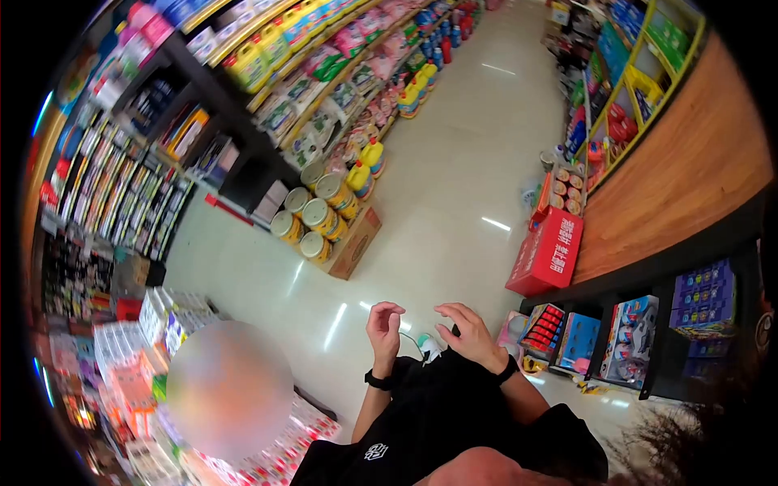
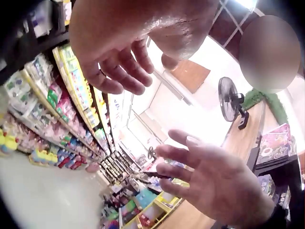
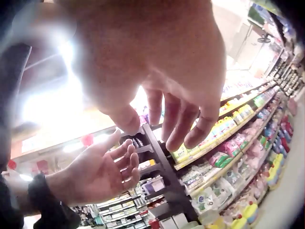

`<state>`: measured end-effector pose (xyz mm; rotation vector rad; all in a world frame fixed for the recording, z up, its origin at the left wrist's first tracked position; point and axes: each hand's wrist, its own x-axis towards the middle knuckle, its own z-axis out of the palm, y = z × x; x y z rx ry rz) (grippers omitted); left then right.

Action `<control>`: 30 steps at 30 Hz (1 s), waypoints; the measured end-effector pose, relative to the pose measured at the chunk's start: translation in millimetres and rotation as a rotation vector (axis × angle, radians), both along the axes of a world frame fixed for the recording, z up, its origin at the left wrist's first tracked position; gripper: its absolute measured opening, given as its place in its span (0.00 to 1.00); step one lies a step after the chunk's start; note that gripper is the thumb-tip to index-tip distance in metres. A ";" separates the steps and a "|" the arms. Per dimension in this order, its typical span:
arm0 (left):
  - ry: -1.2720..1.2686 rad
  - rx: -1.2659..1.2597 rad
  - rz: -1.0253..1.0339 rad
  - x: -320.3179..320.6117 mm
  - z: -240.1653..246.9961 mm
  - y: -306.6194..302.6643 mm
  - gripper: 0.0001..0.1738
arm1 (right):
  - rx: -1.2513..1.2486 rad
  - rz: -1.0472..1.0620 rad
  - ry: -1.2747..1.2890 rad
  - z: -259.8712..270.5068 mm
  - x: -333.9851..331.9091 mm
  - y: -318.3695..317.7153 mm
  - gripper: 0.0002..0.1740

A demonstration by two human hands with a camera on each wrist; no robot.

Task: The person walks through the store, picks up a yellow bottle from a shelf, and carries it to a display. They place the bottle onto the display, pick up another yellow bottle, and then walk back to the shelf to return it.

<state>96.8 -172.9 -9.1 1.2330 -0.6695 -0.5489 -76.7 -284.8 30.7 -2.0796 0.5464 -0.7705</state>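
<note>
My left hand [image 1: 385, 330] is raised in front of my body, its fingers bent loosely with nothing between them. Facing it across a small gap is my right hand [image 1: 471, 335], also free of any object, fingers relaxed and slightly bent. In the left wrist view the left hand [image 2: 124, 52] fills the top, while the right hand [image 2: 214, 179] shows its palm below. From the right wrist the right hand [image 3: 162, 71] hangs large overhead, and the left hand [image 3: 102, 171] is lower left, palm turned up. Both wrists wear dark bands [image 1: 378, 380].
Stacked tins [image 1: 322, 216] on a cardboard box [image 1: 356, 245] stand ahead. A red box [image 1: 547, 253] sits by the wooden counter [image 1: 673, 154] at right. Stocked shelves [image 1: 324, 89] line the aisle floor [image 1: 454, 154]. A blurred round patch [image 1: 231, 393] covers part of the lower left.
</note>
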 end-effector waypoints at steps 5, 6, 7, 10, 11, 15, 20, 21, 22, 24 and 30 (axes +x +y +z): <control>0.006 0.075 -0.156 25.5 -18.4 -61.5 0.08 | 0.059 -0.104 0.025 -9.4 3.4 -54.5 0.21; 0.013 0.076 -0.179 30.7 -19.8 -74.4 0.09 | 0.105 -0.118 0.042 -12.4 6.2 -66.4 0.21; 0.009 0.084 -0.188 36.5 -21.0 -88.4 0.09 | 0.148 -0.128 0.056 -15.2 9.8 -79.7 0.21; -0.002 0.109 -0.199 52.5 -25.1 -142.8 0.09 | 0.211 -0.144 0.061 -23.2 23.7 -130.0 0.20; -0.004 0.131 -0.193 57.9 -25.9 -161.8 0.10 | 0.228 -0.142 0.059 -24.9 29.0 -147.0 0.20; 0.002 0.157 -0.184 73.7 -26.8 -245.9 0.10 | 0.149 -0.092 -0.023 -19.8 53.0 -229.7 0.21; -0.017 0.109 -0.255 80.9 -25.4 -355.6 0.11 | -0.040 -0.121 -0.052 8.1 70.5 -321.6 0.22; -0.018 0.099 -0.257 81.6 -24.0 -373.9 0.12 | -0.067 -0.128 -0.069 9.0 73.5 -336.6 0.22; -0.020 0.095 -0.257 82.9 -23.3 -389.8 0.12 | -0.067 -0.129 -0.068 7.6 75.5 -351.4 0.22; -0.045 0.109 -0.254 86.4 -24.3 -416.3 0.13 | -0.050 -0.125 -0.064 2.8 82.2 -375.2 0.22; -0.009 0.146 -0.258 105.1 -30.6 -474.5 0.13 | 0.060 -0.158 -0.065 -0.9 106.7 -436.9 0.23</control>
